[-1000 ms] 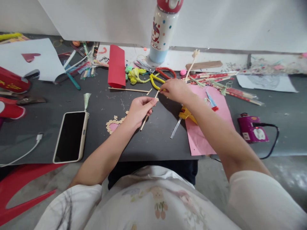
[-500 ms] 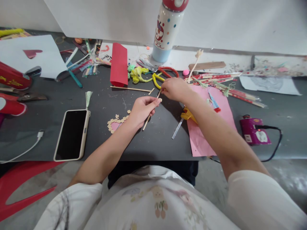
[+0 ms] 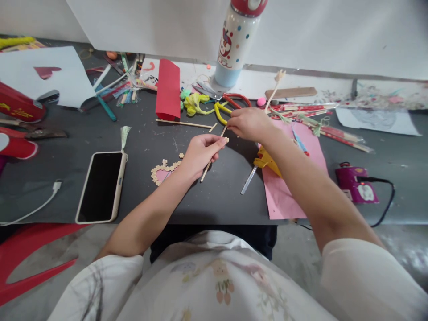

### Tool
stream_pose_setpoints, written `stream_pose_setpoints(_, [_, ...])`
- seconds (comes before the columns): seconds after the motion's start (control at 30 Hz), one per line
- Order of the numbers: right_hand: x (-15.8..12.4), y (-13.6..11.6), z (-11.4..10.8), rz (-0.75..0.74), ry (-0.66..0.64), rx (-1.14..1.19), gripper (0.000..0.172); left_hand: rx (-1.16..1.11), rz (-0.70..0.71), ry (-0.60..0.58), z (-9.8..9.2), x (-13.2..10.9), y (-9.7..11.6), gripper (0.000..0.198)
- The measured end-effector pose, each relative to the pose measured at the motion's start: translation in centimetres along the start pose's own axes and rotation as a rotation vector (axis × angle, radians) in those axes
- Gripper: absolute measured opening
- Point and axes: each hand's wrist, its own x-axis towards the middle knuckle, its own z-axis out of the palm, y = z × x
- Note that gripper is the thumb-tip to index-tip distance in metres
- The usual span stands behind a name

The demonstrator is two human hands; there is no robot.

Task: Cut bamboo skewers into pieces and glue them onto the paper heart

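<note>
A thin, pale wooden stick (image 3: 206, 171) is gripped between the thumb and fingers of the left hand (image 3: 204, 154), its lower end slanted out beneath that hand, towards the person. A small, pale, flower-shaped piece (image 3: 227, 140) is seen at the left thumb tip. The stick's upper end is pinched by the fingertips of the right hand (image 3: 246, 124), which is held just beyond and to the right of the left hand.

Beyond the left hand, another thin, pale wooden stick (image 3: 183, 123) is laid on the dark grey bench (image 3: 187, 205), with a short, pale stick piece (image 3: 213, 128) near its right end. To the left of the left hand, a pink piece edged with pale, flower-shaped bits (image 3: 162, 175) is partly hidden by the forearm. Metal scissors with red and yellow handles (image 3: 216, 96) are placed just beyond the right hand. Nearer the person than the right hand, a yellow plastic tool (image 3: 265, 158) is partly covered by the right forearm and rested partly on a pink paper sheet (image 3: 284, 205).
</note>
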Motion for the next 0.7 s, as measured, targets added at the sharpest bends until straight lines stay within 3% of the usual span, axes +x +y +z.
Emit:
stream_pose_setpoints(0.43, [0.5,-0.3,0.6,-0.015,-0.025,-0.029,0.029,-0.001,0.027,-0.011,-0.2,0.3,-0.4,0.017])
stream_pose_setpoints(0.6, [-1.1,0.0,-0.3,-0.008,0.106,0.297,0.022,-0.048,0.014,-0.014,-0.2,0.2,-0.2,0.017])
stream_pose_setpoints(0.7, [-2.8,-0.9,-1.1,0.073,0.202,0.524,0.022,-0.094,-0.027,-0.040,-0.2,0.1,0.0,0.018])
